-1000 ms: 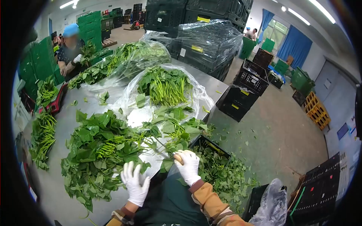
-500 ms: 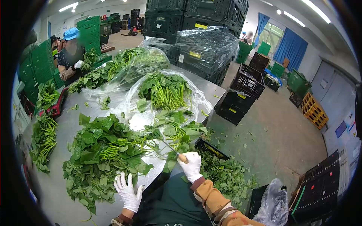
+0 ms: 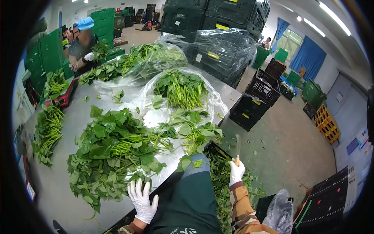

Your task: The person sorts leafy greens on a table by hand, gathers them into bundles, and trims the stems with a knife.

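Observation:
My right hand (image 3: 236,172), in a white glove, grips the wooden handle of a knife (image 3: 238,145). Its blade points up, over the floor to the right of the table. My left hand (image 3: 143,201), gloved too, rests with fingers spread at the table's front edge, touching the lower leaves of a big heap of leafy greens (image 3: 113,156). A tied-looking bundle of greens (image 3: 181,91) with its cut stems facing me lies on clear plastic film behind the heap. Loose stems and leaves (image 3: 191,132) are strewn at the table's right edge.
Below the right edge, a black crate (image 3: 216,150) and a pile of leaves (image 3: 222,195) sit close to my leg. Stacked black crates (image 3: 249,111) stand beyond. A co-worker (image 3: 82,46) holds greens behind a red scale (image 3: 64,95). Crumpled plastic (image 3: 281,210) lies at lower right.
My right hand has swung the knife away from the stems, rightward past the table edge, and the blade has turned upward. My left hand stays spread by the heap. The view has shifted slightly.

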### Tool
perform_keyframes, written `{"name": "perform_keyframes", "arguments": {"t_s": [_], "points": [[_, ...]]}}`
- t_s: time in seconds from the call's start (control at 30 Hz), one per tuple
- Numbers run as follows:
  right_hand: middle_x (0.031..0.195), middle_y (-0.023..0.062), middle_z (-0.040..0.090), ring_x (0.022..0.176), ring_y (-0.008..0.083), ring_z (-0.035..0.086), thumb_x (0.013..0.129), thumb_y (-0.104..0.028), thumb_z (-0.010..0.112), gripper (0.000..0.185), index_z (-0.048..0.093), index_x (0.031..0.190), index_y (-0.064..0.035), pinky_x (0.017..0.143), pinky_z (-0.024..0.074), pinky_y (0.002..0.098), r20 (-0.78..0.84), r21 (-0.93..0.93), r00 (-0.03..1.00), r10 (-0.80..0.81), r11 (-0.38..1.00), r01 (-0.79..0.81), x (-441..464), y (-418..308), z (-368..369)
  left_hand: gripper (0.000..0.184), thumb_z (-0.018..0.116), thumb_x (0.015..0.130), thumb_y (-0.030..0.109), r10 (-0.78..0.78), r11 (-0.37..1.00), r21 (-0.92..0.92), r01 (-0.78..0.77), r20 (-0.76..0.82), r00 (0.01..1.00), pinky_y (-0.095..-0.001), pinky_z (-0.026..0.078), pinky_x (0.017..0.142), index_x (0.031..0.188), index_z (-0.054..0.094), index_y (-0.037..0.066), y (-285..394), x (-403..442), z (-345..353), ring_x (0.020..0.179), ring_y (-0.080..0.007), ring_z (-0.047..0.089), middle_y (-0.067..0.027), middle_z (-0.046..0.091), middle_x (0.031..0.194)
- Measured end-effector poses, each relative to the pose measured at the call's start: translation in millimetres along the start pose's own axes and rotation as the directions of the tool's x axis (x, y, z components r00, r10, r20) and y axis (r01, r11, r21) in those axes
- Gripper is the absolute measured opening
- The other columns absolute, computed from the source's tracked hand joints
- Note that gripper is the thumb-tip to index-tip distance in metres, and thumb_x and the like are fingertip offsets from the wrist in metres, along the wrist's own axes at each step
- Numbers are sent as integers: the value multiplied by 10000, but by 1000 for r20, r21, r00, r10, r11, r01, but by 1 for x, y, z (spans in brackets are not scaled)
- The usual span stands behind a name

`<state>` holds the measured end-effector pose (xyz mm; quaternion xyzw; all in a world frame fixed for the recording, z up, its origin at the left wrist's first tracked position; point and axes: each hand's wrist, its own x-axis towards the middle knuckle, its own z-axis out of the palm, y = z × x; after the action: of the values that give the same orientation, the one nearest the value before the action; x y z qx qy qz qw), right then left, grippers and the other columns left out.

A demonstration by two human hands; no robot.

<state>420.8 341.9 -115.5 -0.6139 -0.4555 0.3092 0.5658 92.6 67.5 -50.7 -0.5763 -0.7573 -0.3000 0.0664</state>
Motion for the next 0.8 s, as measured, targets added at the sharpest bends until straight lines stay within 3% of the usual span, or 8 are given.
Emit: {"name": "perform_keyframes", "arguments": {"t_s": [0.17,0.27,0.37,0.4,0.47,0.53,0.67,0.8], "points": [[829,5,644,717,82,580,815,-70,679,198,659,998,4,666,468,224,145,164,989,34,985,-57,-27,-56,36,590,724,657,183,247,961,-156,-226,126,961,-579,269,1026,1204,533,74,30,-6,4,1241,-465,351,-211,410,1346],[821,15,642,719,71,565,810,-97,682,186,669,976,-15,676,468,237,351,15,905,-241,968,252,-60,-90,89,535,715,740,222,423,858,-405,-314,215,880,-457,399,968,1207,531,39,13,-22,42,1134,-387,493,-199,529,1207],[894,130,655,805,231,638,774,-189,730,284,643,979,-13,745,497,319,402,55,842,-359,928,369,-89,-72,144,573,640,866,367,-71,657,-573,490,599,797,-392,451,933,1274,490,-7,-9,-67,87,1091,-349,576,-217,582,1209],[876,146,660,788,294,646,772,-245,723,285,658,974,-54,724,507,351,454,64,826,-333,937,342,-99,-81,151,559,607,897,374,-66,611,-604,511,605,794,-385,462,922,1296,470,7,-47,-97,140,1050,-321,611,-203,616,1171],[842,131,665,765,322,640,773,-280,703,238,677,935,-107,689,510,386,513,-251,824,-242,875,413,-113,-89,156,487,556,931,352,-329,-28,-581,813,774,542,-376,475,911,1274,481,14,-50,-89,125,1023,-305,626,-201,634,1130],[757,130,650,694,332,627,764,-262,694,181,684,869,-116,624,502,403,502,-271,764,-406,765,585,-117,-96,154,404,472,975,290,-428,-325,-479,816,843,325,-378,488,906,1273,461,18,-87,-99,146,1017,-296,625,-207,627,1137],[753,127,650,700,329,627,758,-249,693,162,686,851,-117,631,500,412,567,-254,708,-421,728,637,-116,-95,149,545,314,997,361,-411,-61,-302,951,876,252,-463,421,1024,1406,263,4,-118,-102,115,1219,-357,490,-237,437,1366],[731,122,644,698,325,623,750,-228,688,126,687,813,-120,638,495,414,605,-245,650,-461,668,702,-115,-92,151,522,228,983,295,-263,-202,-351,914,919,295,-425,279,1119,1441,259,48,-164,-125,148,1357,-342,317,-173,261,1513]]}}
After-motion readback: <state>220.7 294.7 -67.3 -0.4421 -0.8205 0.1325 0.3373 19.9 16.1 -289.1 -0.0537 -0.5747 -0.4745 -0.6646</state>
